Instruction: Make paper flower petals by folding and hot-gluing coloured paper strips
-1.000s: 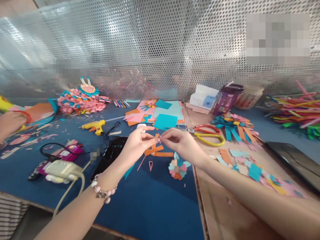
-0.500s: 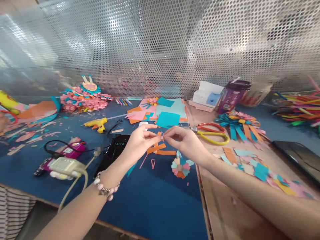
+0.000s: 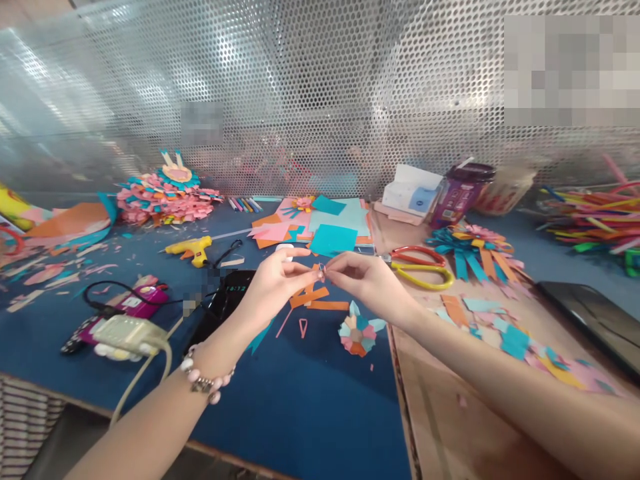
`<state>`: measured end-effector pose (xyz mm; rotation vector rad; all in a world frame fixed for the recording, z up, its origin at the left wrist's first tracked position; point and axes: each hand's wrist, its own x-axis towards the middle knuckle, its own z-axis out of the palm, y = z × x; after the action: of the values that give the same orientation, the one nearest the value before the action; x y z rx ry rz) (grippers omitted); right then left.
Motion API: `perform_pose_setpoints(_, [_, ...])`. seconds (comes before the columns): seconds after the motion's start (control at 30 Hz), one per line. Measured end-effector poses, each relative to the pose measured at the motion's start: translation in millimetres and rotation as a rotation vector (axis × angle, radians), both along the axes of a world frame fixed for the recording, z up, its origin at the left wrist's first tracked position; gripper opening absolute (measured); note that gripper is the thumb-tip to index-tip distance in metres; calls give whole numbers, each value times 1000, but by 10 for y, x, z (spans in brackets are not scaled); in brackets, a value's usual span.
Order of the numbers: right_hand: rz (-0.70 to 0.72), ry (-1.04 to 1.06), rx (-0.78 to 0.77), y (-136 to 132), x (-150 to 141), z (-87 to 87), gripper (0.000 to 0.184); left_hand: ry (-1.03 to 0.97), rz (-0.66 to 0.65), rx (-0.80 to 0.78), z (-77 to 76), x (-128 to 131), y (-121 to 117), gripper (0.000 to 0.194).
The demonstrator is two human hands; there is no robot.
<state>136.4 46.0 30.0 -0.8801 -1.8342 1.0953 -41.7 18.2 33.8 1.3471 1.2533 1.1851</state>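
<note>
Two hands, one small curled strip

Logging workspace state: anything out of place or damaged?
Paper scraps lie strewn across the left of the blue tabletop, unlike the stacked sheets near the middle, so they look untidy. No clear damage visible.

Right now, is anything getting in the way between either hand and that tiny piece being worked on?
Nothing visible is. The left hand and right hand meet at the small piece; the nearby orange strips lie on the blue tabletop, outside the grip.
</note>
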Motion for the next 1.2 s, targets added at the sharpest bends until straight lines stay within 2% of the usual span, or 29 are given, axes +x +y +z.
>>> perform_pose_setpoints(1.2, [-4,-14,-10,-44,-11,-25,19,14,-55,63,-64,-52,25,46])
